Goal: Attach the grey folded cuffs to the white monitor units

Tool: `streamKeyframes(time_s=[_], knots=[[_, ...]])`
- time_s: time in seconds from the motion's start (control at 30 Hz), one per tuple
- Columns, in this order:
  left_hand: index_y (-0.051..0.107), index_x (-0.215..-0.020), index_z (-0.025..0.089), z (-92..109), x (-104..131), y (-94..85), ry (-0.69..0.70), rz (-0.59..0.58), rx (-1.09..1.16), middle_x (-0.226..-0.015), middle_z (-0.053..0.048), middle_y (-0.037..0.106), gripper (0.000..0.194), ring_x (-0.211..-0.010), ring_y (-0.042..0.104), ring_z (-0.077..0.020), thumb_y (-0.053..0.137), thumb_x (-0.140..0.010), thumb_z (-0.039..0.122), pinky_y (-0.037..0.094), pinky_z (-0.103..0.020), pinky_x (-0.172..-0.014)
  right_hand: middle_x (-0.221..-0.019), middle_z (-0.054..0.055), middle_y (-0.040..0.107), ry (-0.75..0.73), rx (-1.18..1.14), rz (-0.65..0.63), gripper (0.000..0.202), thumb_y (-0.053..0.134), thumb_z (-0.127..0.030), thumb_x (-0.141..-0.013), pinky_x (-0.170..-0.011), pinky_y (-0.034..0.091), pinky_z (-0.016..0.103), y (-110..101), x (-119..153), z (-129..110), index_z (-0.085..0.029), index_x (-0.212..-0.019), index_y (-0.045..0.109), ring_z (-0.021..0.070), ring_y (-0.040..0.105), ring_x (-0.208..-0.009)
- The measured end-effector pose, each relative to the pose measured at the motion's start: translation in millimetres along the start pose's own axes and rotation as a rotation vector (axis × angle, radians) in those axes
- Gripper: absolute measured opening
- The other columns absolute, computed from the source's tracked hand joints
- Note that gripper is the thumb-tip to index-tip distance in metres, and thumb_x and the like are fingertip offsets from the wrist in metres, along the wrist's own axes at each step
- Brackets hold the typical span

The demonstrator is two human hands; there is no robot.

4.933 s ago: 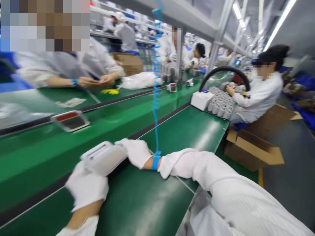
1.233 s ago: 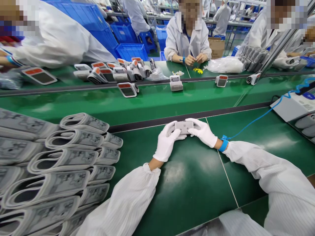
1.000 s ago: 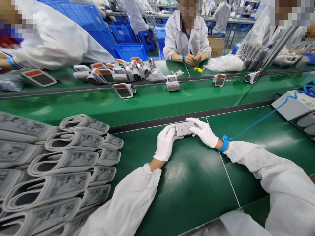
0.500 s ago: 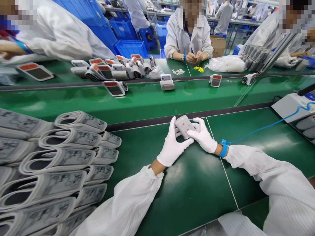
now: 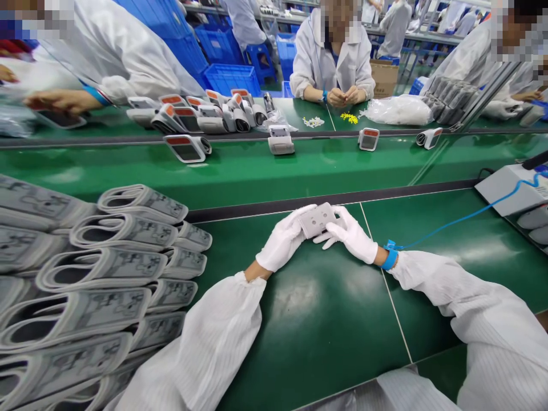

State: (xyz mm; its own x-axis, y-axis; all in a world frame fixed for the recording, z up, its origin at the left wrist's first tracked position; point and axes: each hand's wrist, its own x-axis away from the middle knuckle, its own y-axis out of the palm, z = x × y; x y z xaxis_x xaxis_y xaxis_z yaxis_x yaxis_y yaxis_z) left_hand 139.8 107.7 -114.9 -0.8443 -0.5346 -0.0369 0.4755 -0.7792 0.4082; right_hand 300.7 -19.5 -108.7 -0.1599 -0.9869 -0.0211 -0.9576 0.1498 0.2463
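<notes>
A small light-grey plastic housing with several round marks on its face is held tilted above the green bench. My left hand, in a white glove, is closed on its left end, with the fingers partly hidden behind it. At the right end, my gloved right hand grips it between the thumb and fingers, some of them stretched out below. What the housing's far side looks like is hidden. A blue wrist strap with a cord is round my right wrist.
Rolled grey cuffs are stacked at the left. Beyond a dark rail, a green conveyor carries several wrist blood pressure monitors. More monitors lie across it, near co-workers. A grey-white machine stands at the right.
My left hand has turned and closed over the housing's left end, and the housing lies more level. Monitors on the conveyor have shifted left. A co-worker's hand now rests on a monitor at far left.
</notes>
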Motion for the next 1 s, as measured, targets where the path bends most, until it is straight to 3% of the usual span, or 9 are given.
streamKeyframes(time_s=[0.13,0.37,0.53,0.67,0.8,1.0], knots=[[0.068,-0.131,0.021,0,-1,3.4,-0.018,0.068,0.014,-0.147,-0.016,0.06,0.046,-0.134,0.059,-0.0377,0.074,-0.089,0.038,0.056,-0.055,-0.105,-0.107,0.009,0.069,0.007,0.041,0.019,0.064,0.071,-0.058,-0.089,-0.058,0.062,0.026,1,2,-1,-0.022,-0.133,0.041,0.024,0.079,-0.084],[0.07,-0.119,0.018,5,0,9.0,-0.033,0.142,0.005,-0.131,-0.016,0.07,0.037,-0.118,0.068,-0.0363,0.073,-0.086,0.034,0.063,-0.054,-0.09,-0.102,0.006,0.071,0.01,0.16,0.028,0.054,0.071,-0.049,-0.09,-0.043,0.049,0.017,5,6,-2,-0.021,-0.128,0.045,0.0134,0.072,-0.058],[0.07,-0.118,0.018,3,0,9.5,-0.019,0.163,-0.037,-0.127,-0.015,0.072,0.036,-0.115,0.069,-0.0348,0.07,-0.087,0.035,0.063,-0.052,-0.088,-0.106,0.007,0.07,0.009,0.172,0.03,0.051,0.068,-0.044,-0.091,-0.044,0.049,0.018,5,6,-2,-0.021,-0.13,0.045,0.0135,0.073,-0.059],[0.073,-0.108,0.018,-2,-3,5.0,0.105,0.282,-0.167,-0.119,-0.012,0.074,0.029,-0.114,0.069,-0.033,0.068,-0.085,0.034,0.061,-0.048,-0.092,-0.123,0.01,0.067,-0.003,0.274,-0.011,0.052,0.068,-0.035,-0.091,-0.053,0.054,0.019,6,8,-2,-0.023,-0.137,0.047,0.0141,0.075,-0.073],[0.074,-0.105,0.019,-6,-4,0.2,0.182,0.348,-0.287,-0.114,-0.011,0.075,0.025,-0.113,0.069,-0.0315,0.064,-0.086,0.032,0.058,-0.044,-0.095,-0.118,0.01,0.07,0.013,0.363,-0.065,0.06,0.067,-0.03,-0.091,-0.059,0.056,0.022,5,10,1,-0.023,-0.146,0.045,0.0143,0.073,-0.076],[0.074,-0.102,0.019,-8,-3,-1.3,0.227,0.392,-0.396,-0.11,-0.01,0.075,0.027,-0.109,0.069,-0.0291,0.057,-0.092,0.038,0.055,-0.04,-0.094,-0.106,0.009,0.074,0.092,0.333,-0.122,0.068,0.068,-0.029,-0.089,-0.053,0.055,0.02,2,7,-6,-0.021,-0.152,0.043,0.012,0.07,-0.064]])
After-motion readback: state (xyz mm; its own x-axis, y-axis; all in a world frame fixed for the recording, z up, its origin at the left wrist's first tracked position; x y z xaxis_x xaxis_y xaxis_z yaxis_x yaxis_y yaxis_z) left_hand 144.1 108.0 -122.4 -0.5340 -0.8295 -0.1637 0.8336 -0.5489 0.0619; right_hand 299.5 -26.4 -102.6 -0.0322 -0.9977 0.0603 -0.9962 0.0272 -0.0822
